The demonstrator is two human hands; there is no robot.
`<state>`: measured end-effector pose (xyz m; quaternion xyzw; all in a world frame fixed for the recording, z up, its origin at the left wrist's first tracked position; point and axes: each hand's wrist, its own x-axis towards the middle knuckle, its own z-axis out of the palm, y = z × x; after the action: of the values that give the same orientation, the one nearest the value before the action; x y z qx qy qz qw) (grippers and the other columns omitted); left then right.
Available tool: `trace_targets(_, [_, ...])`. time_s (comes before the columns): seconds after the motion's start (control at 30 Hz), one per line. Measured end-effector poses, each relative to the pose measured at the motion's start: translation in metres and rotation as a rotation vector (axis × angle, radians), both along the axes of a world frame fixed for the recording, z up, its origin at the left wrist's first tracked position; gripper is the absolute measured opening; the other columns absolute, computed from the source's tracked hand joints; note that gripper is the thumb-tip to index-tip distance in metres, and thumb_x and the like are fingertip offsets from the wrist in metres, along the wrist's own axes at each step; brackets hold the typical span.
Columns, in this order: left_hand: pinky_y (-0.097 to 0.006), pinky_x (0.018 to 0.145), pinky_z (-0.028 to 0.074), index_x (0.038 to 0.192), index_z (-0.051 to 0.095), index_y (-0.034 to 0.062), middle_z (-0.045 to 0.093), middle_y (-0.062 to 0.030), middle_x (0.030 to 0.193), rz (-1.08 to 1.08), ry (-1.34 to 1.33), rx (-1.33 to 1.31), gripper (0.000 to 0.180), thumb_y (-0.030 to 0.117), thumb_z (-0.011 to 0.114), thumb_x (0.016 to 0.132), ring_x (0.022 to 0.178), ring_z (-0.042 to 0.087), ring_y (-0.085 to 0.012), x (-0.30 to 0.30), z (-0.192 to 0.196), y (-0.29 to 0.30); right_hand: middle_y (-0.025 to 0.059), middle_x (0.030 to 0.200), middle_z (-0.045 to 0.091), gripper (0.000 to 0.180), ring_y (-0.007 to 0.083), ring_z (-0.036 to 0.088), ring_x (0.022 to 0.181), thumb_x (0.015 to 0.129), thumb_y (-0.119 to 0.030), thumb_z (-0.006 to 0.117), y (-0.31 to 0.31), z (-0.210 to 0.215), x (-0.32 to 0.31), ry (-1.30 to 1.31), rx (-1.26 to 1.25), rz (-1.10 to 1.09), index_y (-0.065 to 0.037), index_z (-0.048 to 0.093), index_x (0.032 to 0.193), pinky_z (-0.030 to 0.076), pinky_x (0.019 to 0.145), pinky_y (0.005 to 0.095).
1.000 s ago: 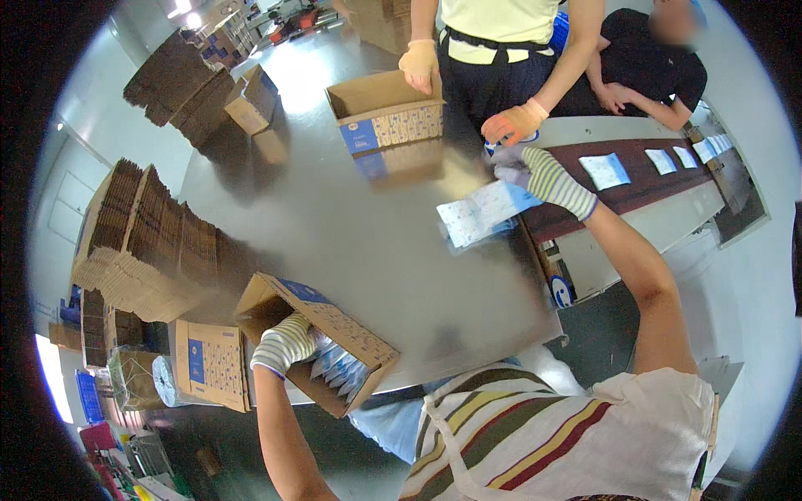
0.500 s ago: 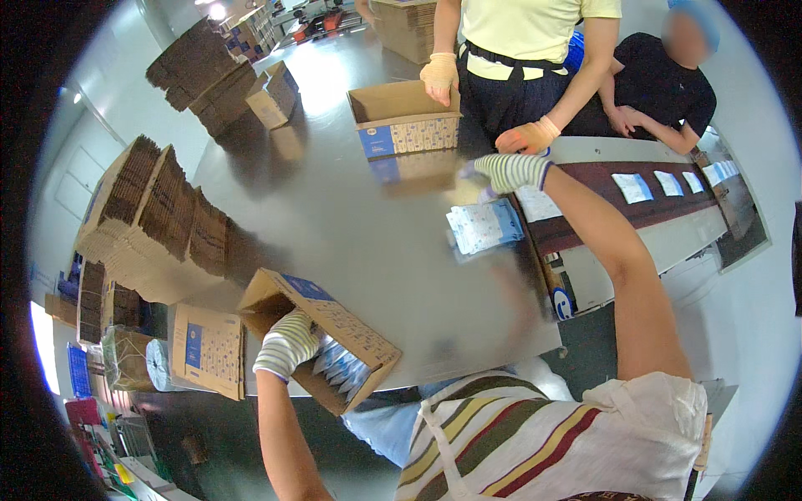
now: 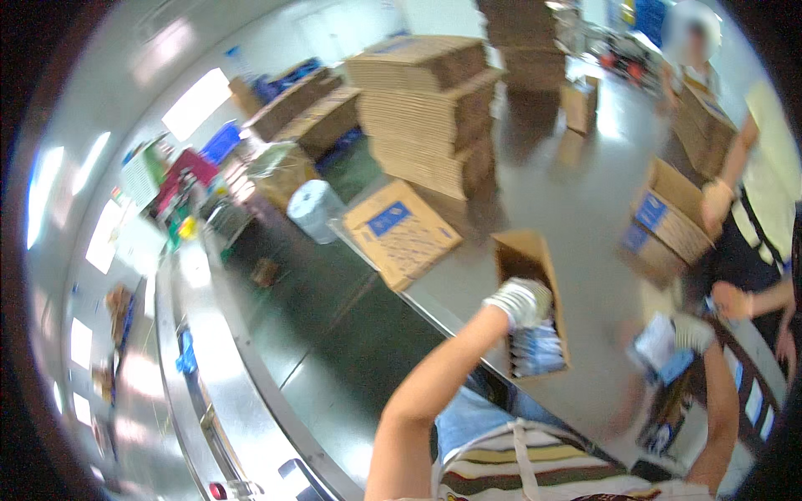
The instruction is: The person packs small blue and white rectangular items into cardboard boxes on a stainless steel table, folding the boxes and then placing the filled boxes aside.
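Left hand (image 3: 526,302) and right hand (image 3: 693,333) well apart

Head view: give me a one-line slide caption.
Gloved left hand inside an open box of packets, gloved right hand at more packets.

A smooth grey desk (image 3: 597,209) is carrying all of this, its surface gleaming. Near its front edge an open cardboard carton (image 3: 560,341) is standing, holding upright blue-and-white packets (image 3: 537,351). A flattened printed carton (image 3: 413,242) is lying left of it at the edge. Behind that, a tall stack of flattened cartons (image 3: 422,108) is rising, with a darker cardboard stack (image 3: 522,71) standing beyond. A small box (image 3: 579,104) is sitting beside the latter, and a blue-labelled open carton (image 3: 677,234) is resting farther right.
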<state>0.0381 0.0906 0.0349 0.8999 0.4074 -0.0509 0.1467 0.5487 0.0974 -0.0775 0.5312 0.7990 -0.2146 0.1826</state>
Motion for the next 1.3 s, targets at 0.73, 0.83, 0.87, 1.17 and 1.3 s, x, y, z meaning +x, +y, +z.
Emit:
trace_targets(0.73, [-0.041, 0.087, 0.046, 0.105, 0.062, 0.0077, 0.061, -0.0186, 0.107, -0.073, 0.107, -0.007, 0.031, 0.022, 0.052, 0.079, 0.100, 0.057, -0.0357, 0.000, -0.016, 0.031, 0.0186, 0.100, 0.058, 0.044, 0.0311, 0.059, 0.089, 0.080, -0.036, 0.061, -0.127, 0.061, -0.214, 0.409, 0.379, 0.051, -0.007, 0.054, 0.111, 0.049, 0.078, 0.0414])
trace_targets(0.83, [-0.041, 0.086, 0.047, 0.106, 0.062, 0.0114, 0.062, -0.0173, 0.106, 0.105, 0.103, -0.066, 0.031, 0.020, 0.047, 0.081, 0.100, 0.057, -0.0344, -0.028, 0.001, 0.003, 0.0169, 0.097, 0.059, 0.043, 0.0312, 0.059, 0.084, 0.081, -0.039, 0.060, -0.076, 0.159, -0.273, 0.713, 0.552, 0.152, -0.005, 0.055, 0.107, 0.050, 0.075, 0.0391])
trace_targets(0.87, [-0.041, 0.083, 0.048, 0.104, 0.063, 0.0099, 0.063, -0.0177, 0.101, -0.089, 0.105, 0.091, 0.029, 0.021, 0.045, 0.083, 0.096, 0.060, -0.0329, -0.036, -0.031, 0.016, 0.0171, 0.095, 0.059, 0.043, 0.0320, 0.058, 0.084, 0.081, -0.042, 0.058, -0.054, 0.173, -0.293, 0.666, 0.556, 0.130, -0.006, 0.057, 0.104, 0.049, 0.071, 0.0397])
trace_targets(1.17, [-0.041, 0.083, 0.048, 0.099, 0.067, 0.0087, 0.064, -0.0170, 0.104, 0.031, -0.158, -0.006, 0.035, 0.034, 0.053, 0.080, 0.096, 0.061, -0.0328, 0.019, -0.010, 0.008, 0.0176, 0.111, 0.060, 0.070, 0.0302, 0.056, 0.104, 0.066, -0.043, 0.077, 0.052, 0.280, -0.570, 1.303, 0.401, 0.236, 0.000, 0.051, 0.114, 0.043, 0.092, 0.0361])
trace_targets(1.3, [-0.041, 0.083, 0.048, 0.100, 0.066, 0.0088, 0.063, -0.0170, 0.104, 0.009, -0.125, 0.017, 0.037, 0.035, 0.052, 0.079, 0.097, 0.061, -0.0328, 0.006, -0.021, -0.004, 0.0114, 0.113, 0.061, 0.064, 0.0260, 0.056, 0.105, 0.072, -0.035, 0.073, 0.015, 0.257, -0.530, 1.258, 0.516, 0.340, -0.002, 0.049, 0.121, 0.041, 0.095, 0.0340])
